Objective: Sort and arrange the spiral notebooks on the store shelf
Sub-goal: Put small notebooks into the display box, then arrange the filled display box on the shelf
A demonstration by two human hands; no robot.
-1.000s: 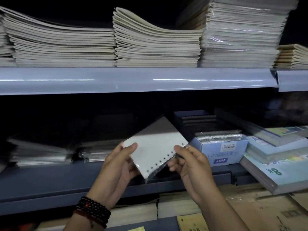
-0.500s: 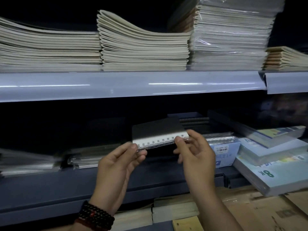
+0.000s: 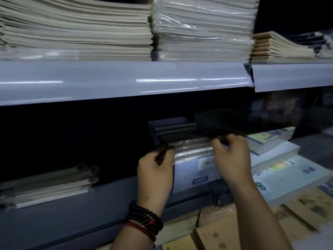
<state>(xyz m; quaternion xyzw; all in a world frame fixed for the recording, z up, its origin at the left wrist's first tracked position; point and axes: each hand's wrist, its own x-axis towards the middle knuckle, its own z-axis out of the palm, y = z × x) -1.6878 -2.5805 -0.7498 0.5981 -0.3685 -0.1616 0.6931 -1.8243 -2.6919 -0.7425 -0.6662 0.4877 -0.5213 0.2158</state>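
The left hand [image 3: 155, 172] and right hand [image 3: 232, 159] each had their fingers curled onto an end of the notebook [image 3: 207, 138], grasping it between them. It showed only as a dark, blurred shape running from the left fingertips to the right ones. How far back it reached could not be told in the dim light.

Half a second before, the notebook was held level in front of the hands, its spiral edge bright and facing the person, with the box off to the right of the right hand. A second before, it was tilted up on a corner, showing its pale underside. Now its spiral edge no longer showed. It hung over the open box [image 3: 189, 177], which sat directly between and just beyond the two hands. Both hands had moved right and farther in under the shelf [image 3: 108, 82] overhead, and the left palm now covered the box's near left corner.

Plastic-wrapped notebooks [image 3: 191, 152] lay in the box just below the fingertips. A beaded bracelet [image 3: 144, 217] circled the left wrist. A low pile [image 3: 46, 186] lay well to the left of the left hand, and pale pads [image 3: 288, 172] lay just right of the right hand.
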